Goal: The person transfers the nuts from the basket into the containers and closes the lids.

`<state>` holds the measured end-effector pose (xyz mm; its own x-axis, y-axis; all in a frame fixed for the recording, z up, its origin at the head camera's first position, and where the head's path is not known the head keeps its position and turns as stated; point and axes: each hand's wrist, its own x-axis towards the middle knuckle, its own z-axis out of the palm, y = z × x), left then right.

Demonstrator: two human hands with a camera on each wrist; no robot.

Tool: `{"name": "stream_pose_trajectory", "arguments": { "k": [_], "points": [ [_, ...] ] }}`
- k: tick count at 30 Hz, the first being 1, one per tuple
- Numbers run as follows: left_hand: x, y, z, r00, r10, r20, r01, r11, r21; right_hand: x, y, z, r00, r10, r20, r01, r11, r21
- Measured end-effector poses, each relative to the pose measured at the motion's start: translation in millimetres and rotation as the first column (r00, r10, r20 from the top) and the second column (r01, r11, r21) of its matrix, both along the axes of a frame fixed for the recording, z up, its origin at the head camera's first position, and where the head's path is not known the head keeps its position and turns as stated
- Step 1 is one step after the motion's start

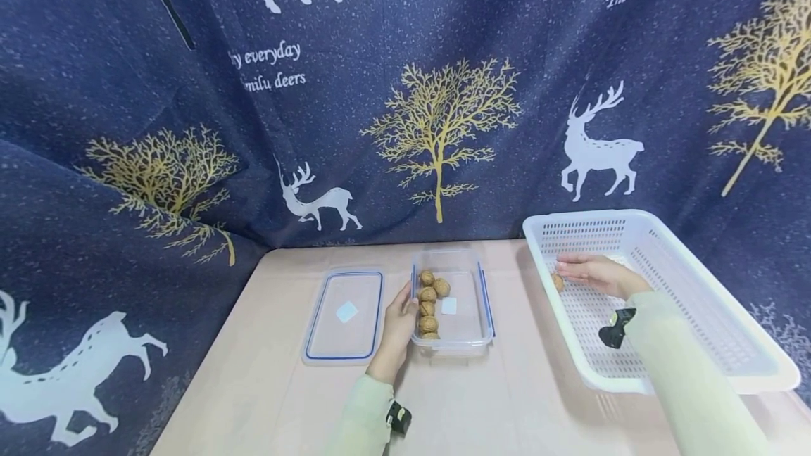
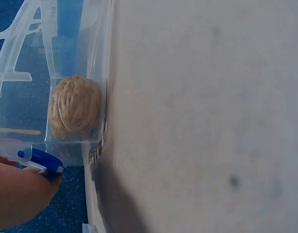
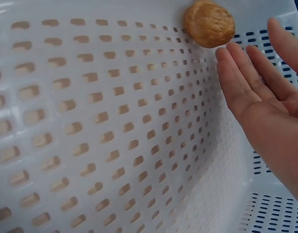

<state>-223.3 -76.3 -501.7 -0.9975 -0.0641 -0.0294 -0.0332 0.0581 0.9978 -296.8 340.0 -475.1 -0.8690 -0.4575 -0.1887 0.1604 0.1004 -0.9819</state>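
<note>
In the head view, my left hand [image 1: 398, 322] is at the left side of a clear plastic food container [image 1: 465, 329] and grips that edge. Its thumb [image 2: 27, 189] lies against the blue-edged clip in the left wrist view. Several walnuts [image 1: 428, 309] line the container's left side, and one walnut [image 2: 75, 108] shows through its wall. My right hand [image 1: 598, 274] reaches into a white perforated basket [image 1: 573, 343], fingers extended. A single walnut [image 3: 208, 23] lies by the basket's wall, just beyond those fingertips; whether they touch it I cannot tell.
Left of the container lies its clear lid [image 1: 345, 315] with a blue seal, flat on the pale pink tablecloth [image 1: 266, 385]. A dark blue curtain [image 1: 405, 210] with deer and trees hangs behind the table's far edge. The basket's raised rim surrounds my right hand.
</note>
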Motion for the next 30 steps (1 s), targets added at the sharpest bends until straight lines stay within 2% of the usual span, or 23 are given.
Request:
{"name": "stream_pose_trajectory", "arguments": {
  "k": [4, 10, 13, 20, 30],
  "points": [
    [0.9, 0.0, -1.6, 1.0, -0.004, -0.001, 0.004, 1.0, -0.002, 1.5, 0.9, -3.3, 0.998, 0.064, 0.013, -0.064, 0.998, -0.001],
    [0.4, -0.2, -1.2, 1.0, -0.007, -0.008, 0.007, 1.0, -0.011, 2.6, -1.3, -5.7, 0.997, 0.073, -0.011, -0.07, 0.981, 0.18],
    [0.2, -0.3, 0.1, 1.0, -0.008, -0.012, 0.008, 1.0, -0.01, 2.5, -3.3, -6.7, 0.999, 0.051, -0.014, -0.047, 0.973, 0.226],
    [0.3, 0.0, 2.0, 1.0, -0.011, -0.01, 0.011, 1.0, -0.01, 2.1, -5.3, -10.1, 0.999, 0.029, -0.036, -0.018, 0.961, 0.276],
    [1.0, -0.6, 1.7, 1.0, -0.01, -0.007, 0.01, 1.0, -0.01, 2.9, -6.2, -10.0, 0.998, 0.034, -0.045, -0.02, 0.963, 0.27]
  ]
}}
